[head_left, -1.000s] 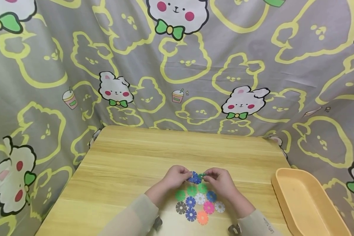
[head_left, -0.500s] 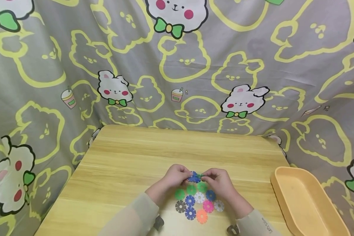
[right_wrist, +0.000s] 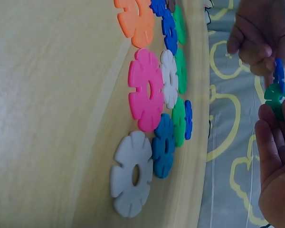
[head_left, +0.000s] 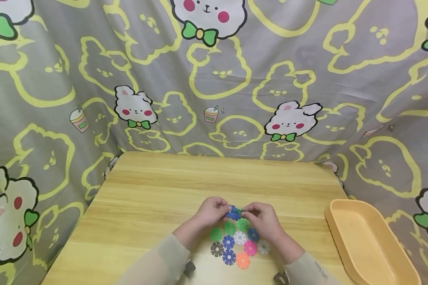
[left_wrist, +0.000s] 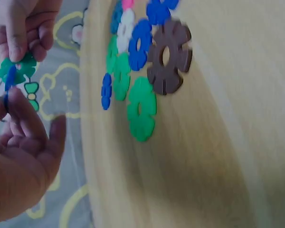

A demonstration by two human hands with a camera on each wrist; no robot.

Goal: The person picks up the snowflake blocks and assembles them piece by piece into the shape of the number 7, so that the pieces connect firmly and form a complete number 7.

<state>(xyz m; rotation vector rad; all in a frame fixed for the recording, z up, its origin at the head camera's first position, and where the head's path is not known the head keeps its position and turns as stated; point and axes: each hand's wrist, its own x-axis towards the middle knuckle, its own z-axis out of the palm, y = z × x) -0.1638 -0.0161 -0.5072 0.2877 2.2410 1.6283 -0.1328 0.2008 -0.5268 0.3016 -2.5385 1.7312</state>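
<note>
The person's left forearm slants forward and inward, its left grip [head_left: 211, 212] raised over the worktop [head_left: 139, 190], thumb and finger clamped on a blue disc [left_wrist: 10, 78]. Just right of that grip, a green disc [left_wrist: 26, 72] crosses the blue one; whether they interlock I cannot tell. Nearer the person than both grips lie loose discs [head_left: 228, 246], brown leftmost, white rightmost. The right grip [head_left: 263, 217] mirrors the left, clamped on the green disc. Both wrist views show a second blue disc [left_wrist: 106, 92] lying past the flat green ones; from the head, the held pieces obscure it. Only the head view shows the tray [head_left: 337, 237], well right of the right grip.
</note>
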